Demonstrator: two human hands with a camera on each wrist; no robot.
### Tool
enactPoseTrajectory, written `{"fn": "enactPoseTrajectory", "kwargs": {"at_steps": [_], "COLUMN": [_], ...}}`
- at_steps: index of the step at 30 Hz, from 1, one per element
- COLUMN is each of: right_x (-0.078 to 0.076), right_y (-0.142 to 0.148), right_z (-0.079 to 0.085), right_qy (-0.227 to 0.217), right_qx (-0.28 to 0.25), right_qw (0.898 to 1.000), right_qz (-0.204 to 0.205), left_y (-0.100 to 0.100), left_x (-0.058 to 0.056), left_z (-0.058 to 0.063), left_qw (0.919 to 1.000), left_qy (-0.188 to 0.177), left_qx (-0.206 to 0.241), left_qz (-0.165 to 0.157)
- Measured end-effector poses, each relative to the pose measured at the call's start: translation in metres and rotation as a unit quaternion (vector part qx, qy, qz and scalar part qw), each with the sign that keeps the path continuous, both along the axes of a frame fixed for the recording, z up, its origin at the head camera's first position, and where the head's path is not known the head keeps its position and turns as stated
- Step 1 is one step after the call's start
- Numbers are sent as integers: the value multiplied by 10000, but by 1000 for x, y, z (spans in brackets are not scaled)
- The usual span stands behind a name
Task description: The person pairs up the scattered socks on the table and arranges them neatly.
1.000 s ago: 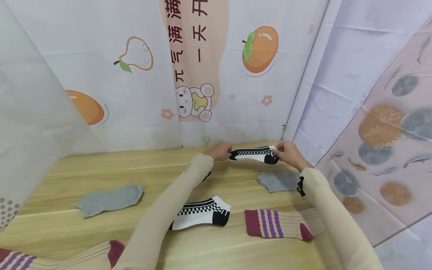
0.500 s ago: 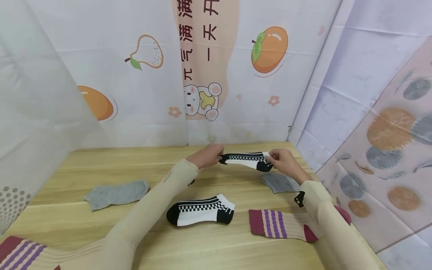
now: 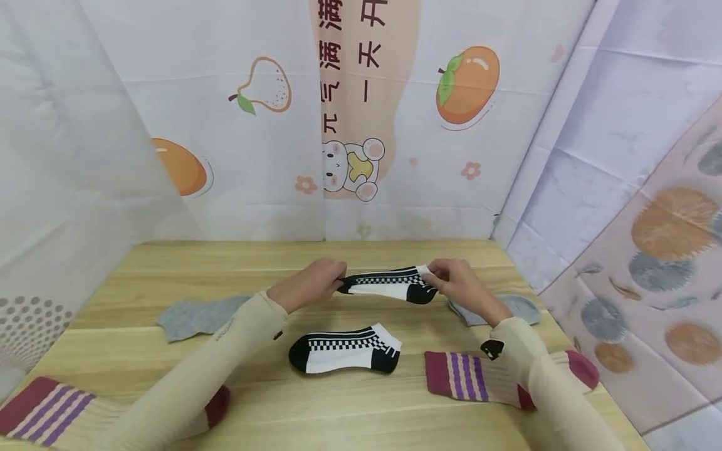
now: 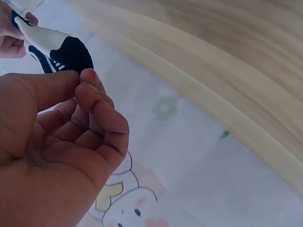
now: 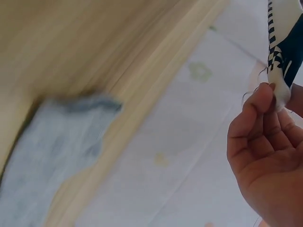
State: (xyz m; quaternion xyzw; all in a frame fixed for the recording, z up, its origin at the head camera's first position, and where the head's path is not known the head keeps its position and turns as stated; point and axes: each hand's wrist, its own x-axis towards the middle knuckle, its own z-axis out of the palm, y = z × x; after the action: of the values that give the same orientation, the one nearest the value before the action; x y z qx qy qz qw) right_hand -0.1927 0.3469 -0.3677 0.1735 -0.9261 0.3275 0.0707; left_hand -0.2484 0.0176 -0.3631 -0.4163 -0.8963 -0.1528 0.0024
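A white ankle sock (image 3: 389,285) with black toe, black heel and a checkered stripe is stretched level between both hands, above the tabletop. Its black toe is pinched by the left hand (image 3: 316,282); in the left wrist view, thumb and fingertips (image 4: 87,75) meet on that end. The right hand (image 3: 465,285) pinches the white cuff, and the right wrist view shows the cuff bunched between thumb and finger. A matching black-and-white sock (image 3: 345,351) lies flat on the table just nearer the body.
Grey socks lie left (image 3: 200,316) and right (image 3: 516,308), each partly behind an arm. Beige socks with maroon ends and purple stripes lie front left (image 3: 62,410) and front right (image 3: 470,376), partly covered by sleeves. Printed curtains (image 3: 237,219) hang behind the wooden table (image 3: 361,419).
Both hands have come nearer the body with the stretched sock, both pinches kept. The view has shifted, so the scene sits farther right, and the matching sock is now uncovered by the left arm.
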Motion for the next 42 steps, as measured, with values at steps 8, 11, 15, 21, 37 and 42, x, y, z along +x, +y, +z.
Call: {"fn": "enactPoseTrajectory", "kwargs": {"at_steps": [8,11,15,21,37,42], "right_x": [11,18,28,41,46,45], "right_y": [-26,-34,-45,-61,-95,-105], "right_z": [-7,-11,-16,-20,-33,-48], "right_qy": [-64,22,58,-125,15,226], "right_qx": [-164,-118,-7,83,1034,1737], "right_qw": [9995,9990,9978,9967,9885,9774], "right_qz": [261,419,665,799,1104,1181], "left_y": [-36,-47,-62,-77,-94,-93], "left_x": [24,34,48,65,89,92], "left_z": [-7,-7,-10,-13,-23,-38], "left_qw": [9994,9992,9990,9983,9968,9972], "left_qy": [216,169,94,176,-62,-304], "left_qx": [148,225,282,368,367,251], "left_qz": [-236,-293,-339,-413,-714,-637]}}
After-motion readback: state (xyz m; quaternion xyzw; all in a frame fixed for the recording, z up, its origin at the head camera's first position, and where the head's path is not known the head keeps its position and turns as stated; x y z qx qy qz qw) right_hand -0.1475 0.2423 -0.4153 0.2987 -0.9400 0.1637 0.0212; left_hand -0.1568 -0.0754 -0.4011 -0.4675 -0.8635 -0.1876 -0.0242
